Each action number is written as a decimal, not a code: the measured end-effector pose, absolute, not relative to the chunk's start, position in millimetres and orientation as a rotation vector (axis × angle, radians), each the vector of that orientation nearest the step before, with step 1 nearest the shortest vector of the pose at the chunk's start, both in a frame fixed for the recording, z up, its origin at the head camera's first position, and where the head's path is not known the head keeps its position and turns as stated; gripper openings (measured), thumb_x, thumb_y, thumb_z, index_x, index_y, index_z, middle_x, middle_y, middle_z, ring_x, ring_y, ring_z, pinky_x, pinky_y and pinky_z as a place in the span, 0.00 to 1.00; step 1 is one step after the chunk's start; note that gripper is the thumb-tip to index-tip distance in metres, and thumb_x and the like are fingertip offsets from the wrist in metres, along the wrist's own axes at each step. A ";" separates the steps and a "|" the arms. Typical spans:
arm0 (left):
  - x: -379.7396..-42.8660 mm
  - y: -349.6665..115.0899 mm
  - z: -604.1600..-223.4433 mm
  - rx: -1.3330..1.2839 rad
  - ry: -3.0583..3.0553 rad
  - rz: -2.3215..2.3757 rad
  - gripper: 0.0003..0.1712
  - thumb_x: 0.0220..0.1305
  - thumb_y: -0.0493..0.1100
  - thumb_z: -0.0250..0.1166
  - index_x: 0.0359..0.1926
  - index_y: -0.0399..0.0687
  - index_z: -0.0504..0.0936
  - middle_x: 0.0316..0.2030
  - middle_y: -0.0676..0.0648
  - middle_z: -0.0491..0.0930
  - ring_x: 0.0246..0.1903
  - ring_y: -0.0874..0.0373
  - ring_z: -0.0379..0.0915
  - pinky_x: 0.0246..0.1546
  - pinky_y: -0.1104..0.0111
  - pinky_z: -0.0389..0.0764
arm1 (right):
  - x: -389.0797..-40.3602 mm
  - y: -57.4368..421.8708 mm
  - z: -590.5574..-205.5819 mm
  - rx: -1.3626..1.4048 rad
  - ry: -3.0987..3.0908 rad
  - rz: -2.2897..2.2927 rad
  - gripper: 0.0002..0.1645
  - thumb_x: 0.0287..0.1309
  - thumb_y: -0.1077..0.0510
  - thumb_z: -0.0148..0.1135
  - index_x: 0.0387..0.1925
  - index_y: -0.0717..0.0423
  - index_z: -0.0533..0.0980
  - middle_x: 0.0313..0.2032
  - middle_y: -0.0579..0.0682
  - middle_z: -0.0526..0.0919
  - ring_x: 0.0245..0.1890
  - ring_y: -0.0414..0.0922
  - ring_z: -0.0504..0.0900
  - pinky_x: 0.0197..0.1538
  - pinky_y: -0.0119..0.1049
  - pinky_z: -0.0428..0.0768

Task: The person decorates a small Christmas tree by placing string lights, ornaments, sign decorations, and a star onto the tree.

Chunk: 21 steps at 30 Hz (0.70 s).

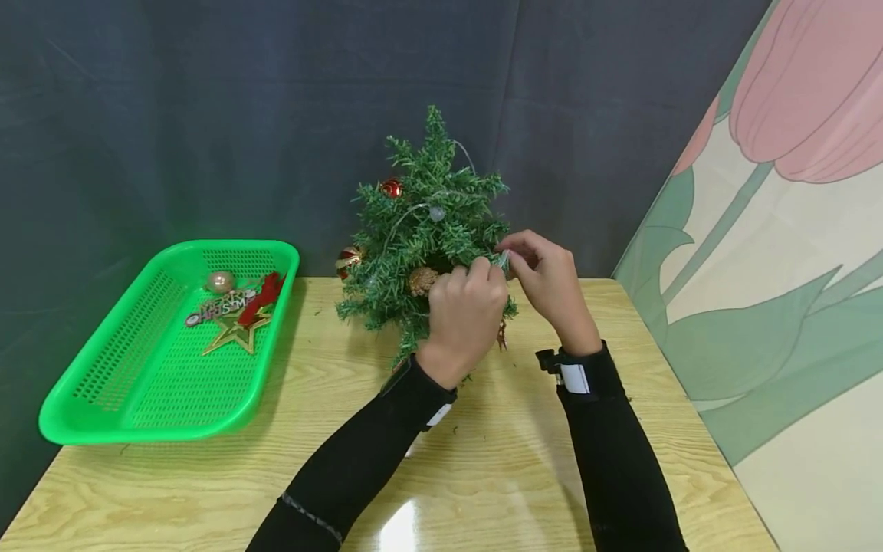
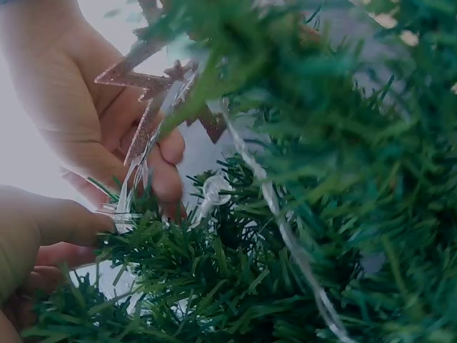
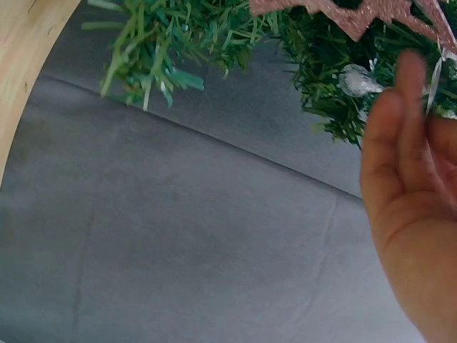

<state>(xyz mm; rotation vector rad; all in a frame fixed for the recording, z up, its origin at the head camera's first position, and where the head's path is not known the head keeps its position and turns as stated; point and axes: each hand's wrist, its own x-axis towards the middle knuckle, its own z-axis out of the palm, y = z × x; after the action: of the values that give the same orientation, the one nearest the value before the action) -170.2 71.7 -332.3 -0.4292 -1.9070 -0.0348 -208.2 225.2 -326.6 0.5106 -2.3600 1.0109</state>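
Both hands are at the right side of a small artificial Christmas tree [image 1: 441, 184]. In the left wrist view, a glittery pink jagged-edged ornament [image 2: 132, 76] is attached to a clear cord [image 2: 127, 189] beside a branch. My left hand [image 1: 469, 318], fingers curled, pinches the cord close to the branch tip. Opposite it, my right hand [image 1: 552, 280] holds a clear strand between thumb and index finger. Part of the ornament [image 3: 350, 18] shows at the top of the right wrist view. The left fingertips are hidden from the head camera.
A gold pine cone [image 1: 422, 281], a red bauble [image 1: 391, 188] and a striped bauble [image 1: 349, 261] hang on the tree. Clear fairy lights [image 2: 271, 200] wind through it. A green basket [image 1: 276, 368] at left contains a gold star [image 1: 234, 331], red bow [image 1: 262, 297] and pink bauble [image 1: 221, 282].
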 end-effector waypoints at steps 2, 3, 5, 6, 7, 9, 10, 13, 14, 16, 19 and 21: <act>-170.1 71.3 -330.3 -0.447 -1.922 -0.030 0.32 0.73 0.44 0.66 0.12 0.58 0.61 0.14 0.55 0.67 0.13 0.63 0.37 0.21 0.70 0.39 | -210.5 224.1 -328.1 0.478 -2.345 1.065 0.10 0.75 0.60 0.58 0.48 0.59 0.84 0.33 0.55 0.87 0.26 0.50 0.83 0.30 0.26 0.77; -169.9 71.3 -329.2 -0.449 -1.929 -0.022 0.32 0.73 0.45 0.66 0.12 0.58 0.61 0.13 0.56 0.66 0.12 0.64 0.36 0.20 0.70 0.39 | -211.3 223.4 -329.2 0.466 -2.337 1.085 0.10 0.75 0.59 0.59 0.48 0.59 0.84 0.32 0.55 0.87 0.25 0.51 0.84 0.29 0.25 0.77; -169.3 71.5 -327.0 -0.440 -1.943 0.010 0.34 0.72 0.45 0.67 0.12 0.58 0.59 0.12 0.56 0.64 0.13 0.64 0.33 0.21 0.70 0.38 | -212.5 222.3 -332.0 0.462 -2.325 1.072 0.10 0.74 0.59 0.60 0.47 0.59 0.83 0.30 0.55 0.86 0.24 0.51 0.83 0.28 0.28 0.77; -168.9 71.9 -326.0 -0.430 -1.949 0.028 0.34 0.71 0.44 0.67 0.12 0.58 0.57 0.12 0.56 0.63 0.14 0.63 0.31 0.22 0.69 0.38 | -213.0 221.8 -333.8 0.472 -2.322 1.040 0.09 0.74 0.59 0.60 0.47 0.59 0.83 0.30 0.55 0.86 0.24 0.50 0.82 0.28 0.29 0.76; -168.2 72.4 -325.3 -0.421 -1.954 0.047 0.35 0.71 0.43 0.67 0.13 0.58 0.55 0.12 0.56 0.62 0.15 0.63 0.30 0.23 0.69 0.38 | -213.5 221.4 -336.0 0.490 -2.320 0.993 0.09 0.74 0.60 0.60 0.47 0.59 0.83 0.31 0.55 0.86 0.25 0.49 0.82 0.29 0.31 0.77; -166.3 73.3 -324.5 -0.403 -1.963 0.083 0.35 0.69 0.41 0.68 0.13 0.58 0.53 0.11 0.56 0.60 0.17 0.62 0.28 0.24 0.67 0.38 | -213.9 221.1 -340.3 0.541 -2.316 0.889 0.08 0.73 0.62 0.61 0.47 0.58 0.83 0.32 0.55 0.87 0.24 0.47 0.80 0.30 0.35 0.76; -165.4 73.9 -324.4 -0.390 -1.968 0.103 0.36 0.69 0.41 0.68 0.14 0.58 0.52 0.11 0.56 0.57 0.18 0.61 0.28 0.25 0.67 0.38 | -214.0 221.3 -342.6 0.565 -2.316 0.841 0.08 0.72 0.63 0.61 0.47 0.58 0.83 0.31 0.54 0.87 0.24 0.46 0.79 0.31 0.36 0.74; -162.0 76.7 -324.1 -0.341 -1.966 0.168 0.38 0.67 0.40 0.69 0.15 0.59 0.48 0.13 0.55 0.47 0.20 0.61 0.26 0.25 0.67 0.38 | -212.5 222.1 -349.1 0.612 -2.321 0.775 0.08 0.70 0.66 0.62 0.47 0.58 0.83 0.27 0.53 0.82 0.22 0.44 0.72 0.30 0.38 0.70; -161.0 77.7 -323.9 -0.320 -1.960 0.190 0.38 0.67 0.40 0.69 0.16 0.59 0.47 0.14 0.55 0.44 0.21 0.60 0.26 0.26 0.67 0.38 | -211.6 222.3 -350.7 0.616 -2.326 0.778 0.08 0.70 0.66 0.63 0.47 0.58 0.83 0.25 0.52 0.79 0.21 0.44 0.70 0.29 0.38 0.68; -159.8 79.6 -324.1 -0.280 -1.949 0.227 0.39 0.67 0.41 0.69 0.17 0.59 0.45 0.16 0.54 0.40 0.22 0.60 0.26 0.26 0.66 0.38 | -209.9 222.5 -352.8 0.615 -2.334 0.790 0.09 0.69 0.65 0.65 0.48 0.57 0.83 0.24 0.51 0.76 0.20 0.43 0.68 0.29 0.37 0.67; -159.6 82.0 -324.9 -0.247 -1.923 0.235 0.35 0.68 0.42 0.69 0.14 0.61 0.53 0.13 0.56 0.45 0.19 0.61 0.27 0.26 0.67 0.38 | -208.2 222.1 -353.5 0.615 -2.333 0.816 0.10 0.69 0.64 0.65 0.50 0.58 0.83 0.26 0.51 0.78 0.22 0.44 0.70 0.29 0.38 0.70; -160.2 82.8 -325.7 -0.266 -1.918 0.204 0.26 0.71 0.41 0.66 0.15 0.61 0.69 0.11 0.58 0.56 0.15 0.62 0.30 0.24 0.67 0.38 | -207.2 221.8 -352.9 0.621 -2.333 0.832 0.11 0.69 0.63 0.66 0.51 0.59 0.83 0.32 0.53 0.83 0.25 0.45 0.76 0.31 0.39 0.74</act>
<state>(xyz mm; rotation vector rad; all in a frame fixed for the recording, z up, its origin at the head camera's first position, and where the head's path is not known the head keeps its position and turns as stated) -160.2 82.8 -325.7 -0.2661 -1.9183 0.2044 -207.2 221.8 -352.9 0.6215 -2.3335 0.8324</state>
